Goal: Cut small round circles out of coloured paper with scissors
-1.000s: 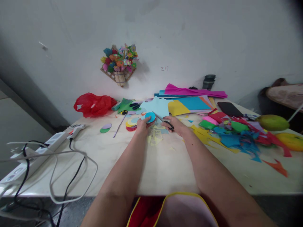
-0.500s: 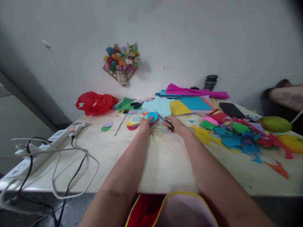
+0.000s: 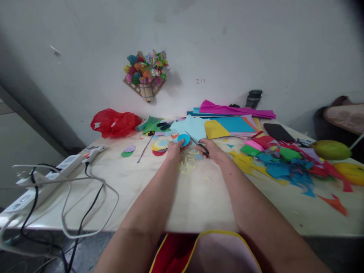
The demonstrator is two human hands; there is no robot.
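Left hand [image 3: 174, 149] clamped on blue disc [image 3: 183, 140], thumb on top, fingers underneath. Disc is over the middle of the table [image 3: 199, 204], just in front of the light blue sheet [image 3: 191, 126]; red edge shows under it. Right hand [image 3: 212, 149] closed on the black handles of scissors [image 3: 193, 141], fingers at the loops. Blades point away and to the left, near disc's right side; can't tell if they touch it, or how far apart they are.

Pale yellow scraps [image 3: 188, 165] lie between the forearms, near side of disc. Circle pile [image 3: 159, 146] just left of left hand: yellow, red, light blue. Purple strip [image 3: 145, 150] left of pile, then purple circle [image 3: 130, 148] overlapping green circle [image 3: 127, 154].

Behind: green sheet [image 3: 151, 124] with dark-handled tool [image 3: 163, 125] beside it, red bag [image 3: 115, 124] farther left. Yellow sheet [image 3: 216, 129] partly over the stacked sheets [image 3: 237, 124], magenta sheet [image 3: 236, 110] behind those. Right side: black flat device [image 3: 278, 132], mixed color scraps [image 3: 280, 170], two fruits [image 3: 330, 150]. Dark cup [image 3: 253, 99] at the back, by wall. Power strip [image 3: 42, 186] and cables [image 3: 98, 199] at left. Flower decoration [image 3: 146, 72] on wall.
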